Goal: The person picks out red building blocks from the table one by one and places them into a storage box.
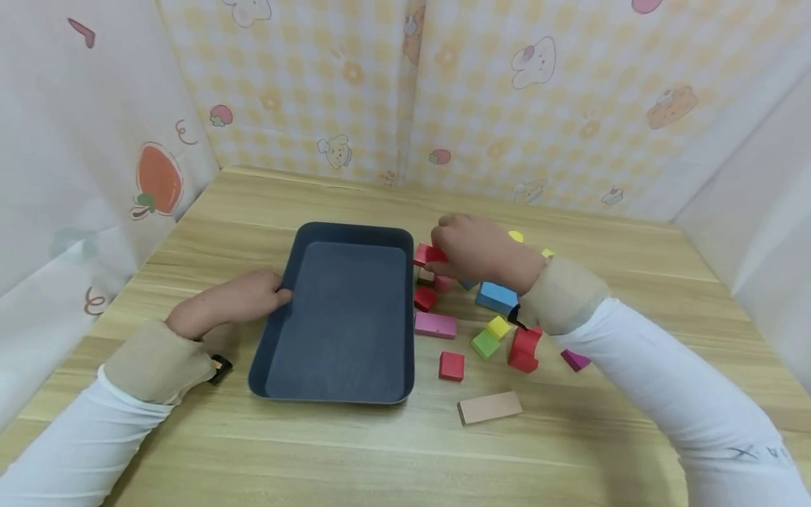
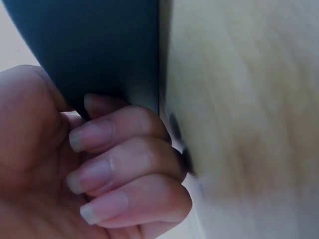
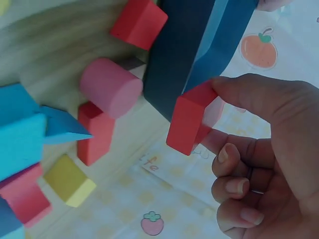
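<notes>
My left hand [image 1: 237, 297] grips the left rim of a dark rectangular tray [image 1: 408, 352], thumb over the inner side. The left wrist view shows curled fingers [image 2: 134, 159] against the outside of the tray wall [image 2: 109, 50]. At the tray's right edge, my right hand [image 1: 475, 246] pinches a red wooden block [image 3: 187, 124] between thumb and fingertips. In the right wrist view this block overlaps the tray rim [image 3: 199, 55]. A pink cylinder [image 3: 109, 87] and another red block [image 3: 139, 22] lie close by on the table.
Several blocks lie right of the tray: a pink bar [image 1: 435, 325], a red cube [image 1: 452, 367], a green block [image 1: 485, 344], a yellow cube [image 1: 498, 327], a blue block [image 1: 497, 298], a red curved block [image 1: 524, 350] and a plain wooden bar [image 1: 491, 408]. Patterned curtains [image 1: 304, 91] hang behind the table.
</notes>
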Demonstrator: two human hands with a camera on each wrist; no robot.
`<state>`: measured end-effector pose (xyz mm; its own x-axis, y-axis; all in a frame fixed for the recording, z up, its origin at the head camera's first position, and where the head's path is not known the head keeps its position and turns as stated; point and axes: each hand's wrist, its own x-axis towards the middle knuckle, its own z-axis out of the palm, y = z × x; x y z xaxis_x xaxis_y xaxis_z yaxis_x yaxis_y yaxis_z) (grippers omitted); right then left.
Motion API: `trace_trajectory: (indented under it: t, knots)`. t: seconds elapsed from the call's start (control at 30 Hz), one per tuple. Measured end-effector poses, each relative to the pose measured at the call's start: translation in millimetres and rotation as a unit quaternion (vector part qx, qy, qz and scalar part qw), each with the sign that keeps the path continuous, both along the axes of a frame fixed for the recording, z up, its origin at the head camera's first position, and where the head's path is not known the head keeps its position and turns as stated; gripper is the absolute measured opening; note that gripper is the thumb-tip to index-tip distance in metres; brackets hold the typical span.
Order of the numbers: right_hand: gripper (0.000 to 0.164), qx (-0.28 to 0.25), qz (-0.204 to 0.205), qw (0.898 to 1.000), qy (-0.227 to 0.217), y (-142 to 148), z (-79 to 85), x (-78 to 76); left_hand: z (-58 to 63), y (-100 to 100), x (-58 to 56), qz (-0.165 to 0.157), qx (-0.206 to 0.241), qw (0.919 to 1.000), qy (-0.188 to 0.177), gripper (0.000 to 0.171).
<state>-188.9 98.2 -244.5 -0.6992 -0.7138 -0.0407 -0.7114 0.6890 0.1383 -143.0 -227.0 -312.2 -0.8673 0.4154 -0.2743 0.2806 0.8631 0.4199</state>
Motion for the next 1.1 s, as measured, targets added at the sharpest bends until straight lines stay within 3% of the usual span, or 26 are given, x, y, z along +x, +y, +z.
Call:
trace_trajectory:
  t: [0.6, 1.1]
  knots:
    - [0.028, 0.044, 0.037, 0.998, 0.016, -51, 0.8, -16.3, -3.3, -1, 2.4, -0.001, -0.003, 1.0000, 0.002, 0.028]
    - [0.030, 0.054, 0.036, 0.997, 0.029, -76, -5.5, -31.6, -1.9, 0, 1.7, 0.003, -0.006, 1.0000, 0.001, 0.028]
